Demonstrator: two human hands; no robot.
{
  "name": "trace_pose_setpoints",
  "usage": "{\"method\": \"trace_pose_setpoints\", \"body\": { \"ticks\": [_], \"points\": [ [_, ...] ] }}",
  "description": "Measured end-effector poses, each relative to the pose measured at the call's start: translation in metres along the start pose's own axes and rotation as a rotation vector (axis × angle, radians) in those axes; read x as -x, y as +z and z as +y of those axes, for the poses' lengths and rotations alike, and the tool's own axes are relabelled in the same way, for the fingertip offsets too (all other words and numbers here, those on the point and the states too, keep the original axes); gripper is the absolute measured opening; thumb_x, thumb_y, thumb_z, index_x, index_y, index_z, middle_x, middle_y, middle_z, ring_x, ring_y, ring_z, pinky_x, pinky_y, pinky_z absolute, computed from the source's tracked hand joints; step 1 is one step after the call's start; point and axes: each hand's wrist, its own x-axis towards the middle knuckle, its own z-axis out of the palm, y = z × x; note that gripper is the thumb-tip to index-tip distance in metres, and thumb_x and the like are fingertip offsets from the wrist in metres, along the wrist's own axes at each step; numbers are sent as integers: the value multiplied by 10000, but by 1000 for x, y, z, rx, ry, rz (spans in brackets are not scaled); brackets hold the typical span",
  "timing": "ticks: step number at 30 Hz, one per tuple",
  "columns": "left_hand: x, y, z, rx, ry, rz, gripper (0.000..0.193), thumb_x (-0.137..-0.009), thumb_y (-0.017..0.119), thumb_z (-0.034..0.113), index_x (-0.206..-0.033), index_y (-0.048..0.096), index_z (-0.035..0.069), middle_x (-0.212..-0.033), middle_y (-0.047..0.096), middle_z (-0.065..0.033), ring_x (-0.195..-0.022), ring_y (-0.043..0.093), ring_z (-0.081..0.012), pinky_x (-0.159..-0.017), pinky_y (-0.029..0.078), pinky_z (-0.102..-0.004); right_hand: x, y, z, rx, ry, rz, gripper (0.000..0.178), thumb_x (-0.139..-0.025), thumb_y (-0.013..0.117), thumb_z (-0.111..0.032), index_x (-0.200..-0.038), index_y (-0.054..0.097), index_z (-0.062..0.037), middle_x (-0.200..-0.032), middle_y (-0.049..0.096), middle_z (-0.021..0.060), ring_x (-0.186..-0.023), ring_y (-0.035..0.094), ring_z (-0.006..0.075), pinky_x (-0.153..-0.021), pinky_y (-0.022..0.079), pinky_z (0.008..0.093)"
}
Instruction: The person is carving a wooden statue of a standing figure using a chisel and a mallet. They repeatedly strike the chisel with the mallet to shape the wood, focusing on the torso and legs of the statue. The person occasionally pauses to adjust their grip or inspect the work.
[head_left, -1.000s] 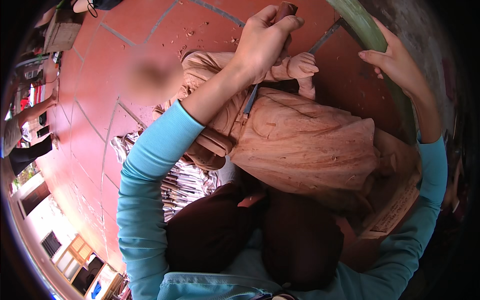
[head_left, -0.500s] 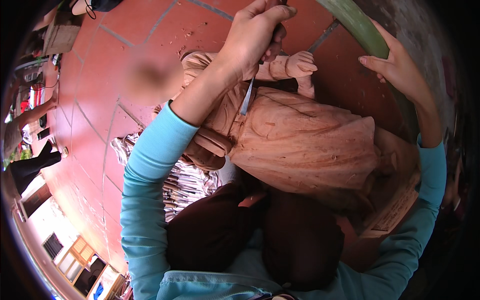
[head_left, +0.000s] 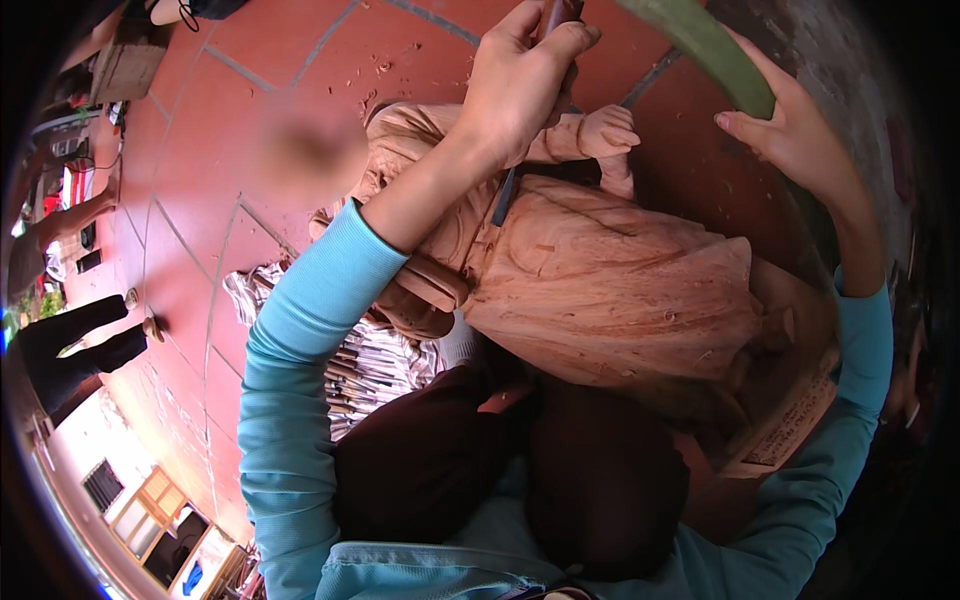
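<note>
A reddish-brown carved wooden statue (head_left: 610,275) of a robed figure lies on the floor in front of my knees, its head end to the left and its base to the right. My left hand (head_left: 520,85) is closed around the handle of a chisel (head_left: 504,200). The chisel's flat blade points down at the statue's waist, by the belt; whether the edge touches the wood is hard to tell. At the upper right my right hand (head_left: 800,135) grips the end of a thick green club (head_left: 712,58), whose other end runs out of view.
Several carving tools (head_left: 375,385) lie on a striped cloth left of my knees. Wood shavings (head_left: 383,67) are scattered over the red tiled floor (head_left: 300,60). Another person's dark-trousered legs (head_left: 75,345) are at the far left. A grey surface (head_left: 850,90) borders the right.
My left hand has shifted slightly right and the chisel blade stands at a changed angle. The green club has swung a little downward and left. The other person's legs have moved into fuller view.
</note>
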Motion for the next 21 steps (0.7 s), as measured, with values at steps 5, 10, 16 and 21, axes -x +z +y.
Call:
{"method": "trace_pose_setpoints", "body": {
  "ticks": [5,10,16,21],
  "points": [
    [-2,-6,-12,3,-17,-6,109,-927,612,178,-984,596,86,-621,469,35,-461,384,-57,-393,266,-229,-15,0,19,-28,-133,61,723,-857,657,-52,-1503,332,-94,-1032,597,6,-714,543,46,-595,482,224],
    [3,-1,-10,4,6,-13,105,-930,608,170,-986,594,82,-623,468,36,-462,385,-56,-398,272,-226,-11,2,40,96,-297,86,722,-851,643,-10,-1499,339,-95,-1345,531,77,-1204,502,144,-821,523,269],
    [9,0,-2,4,1,-25,105,-939,594,171,-997,590,83,-632,477,34,-466,393,-57,-402,288,-221,-3,-2,37,44,-264,75,717,-839,647,1,-1488,356,-89,-1416,487,96,-1321,426,176,-868,519,284],
    [8,-3,-6,-32,-17,-19,108,-946,580,174,-1007,589,85,-652,489,29,-463,399,-59,-397,295,-221,-5,0,19,-18,22,63,714,-841,647,-10,-1488,356,-87,-1250,572,82,-1093,546,139,-757,519,252]
  ]
}}
